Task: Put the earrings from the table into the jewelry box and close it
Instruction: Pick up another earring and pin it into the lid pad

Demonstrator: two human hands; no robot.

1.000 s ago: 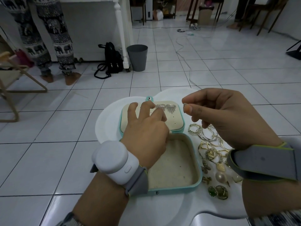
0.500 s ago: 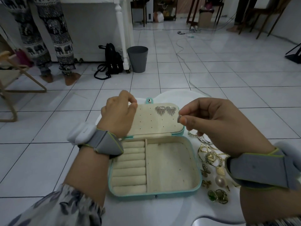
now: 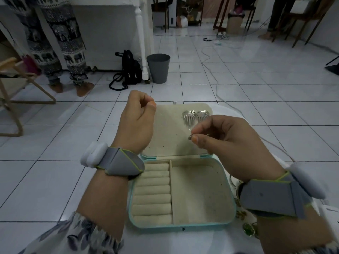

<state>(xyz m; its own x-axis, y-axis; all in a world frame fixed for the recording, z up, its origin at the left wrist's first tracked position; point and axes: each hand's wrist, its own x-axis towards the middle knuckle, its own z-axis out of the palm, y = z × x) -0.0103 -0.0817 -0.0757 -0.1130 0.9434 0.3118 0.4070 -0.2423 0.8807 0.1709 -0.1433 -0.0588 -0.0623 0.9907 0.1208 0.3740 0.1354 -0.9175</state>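
A teal jewelry box with cream lining lies open on the white table, its lid standing up. Two silver leaf-shaped earrings are pinned on the lid's upper right. My left hand has curled fingers at the lid's upper left corner and seems to hold that edge. In front of the lid's right half, my right hand pinches a small earring between thumb and forefinger. Right of the box lie loose earrings, a green one among them, mostly hidden by my right forearm.
The round white table stands on a tiled floor. Beyond it are a grey bin, a black backpack, a standing person's legs, a wooden chair at left and cables on the floor.
My left hand moved from the lid's middle to its upper left corner, and the lid now stands more upright. My right hand lowered the small earring in front of the lid.
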